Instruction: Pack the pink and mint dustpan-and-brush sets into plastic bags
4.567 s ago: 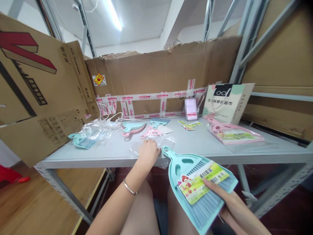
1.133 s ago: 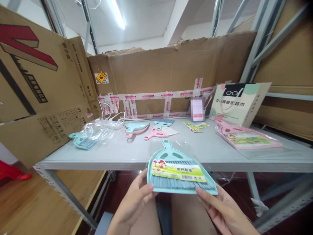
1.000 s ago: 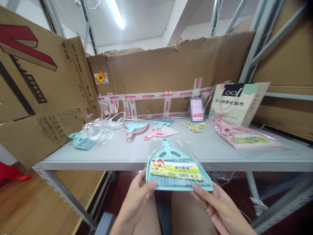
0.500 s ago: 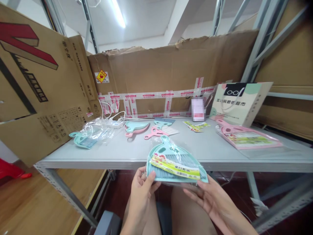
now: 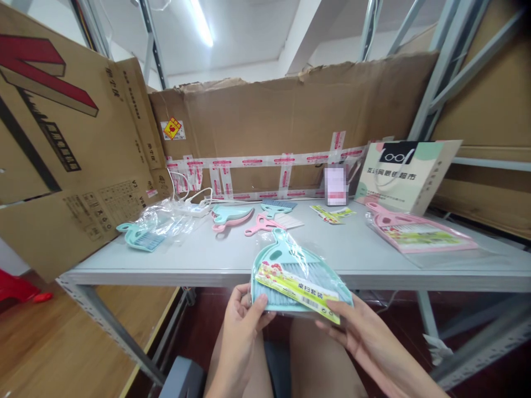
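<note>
A teal mini dustpan-and-brush set (image 5: 290, 265) with a yellow-green label card sits inside a clear plastic bag, held low in front of the table edge. My left hand (image 5: 244, 318) pinches its lower left corner, thumb on top. My right hand (image 5: 359, 331) supports the lower right side from below, fingers against the bag and label. The set's handle points away from me, toward the grey table (image 5: 199, 257).
On the table lie a bagged pink set (image 5: 415, 232), a teal set (image 5: 139, 237) beside crumpled clear bags (image 5: 166, 221), loose teal and pink pans and brushes (image 5: 232, 215), label cards (image 5: 329, 214) and a paper bag (image 5: 404, 171). Cardboard walls surround it.
The left hand left the clear bags on the table and joined the right on the teal set, which is in a clear bag now. Over the last second the set tilted flatter.
</note>
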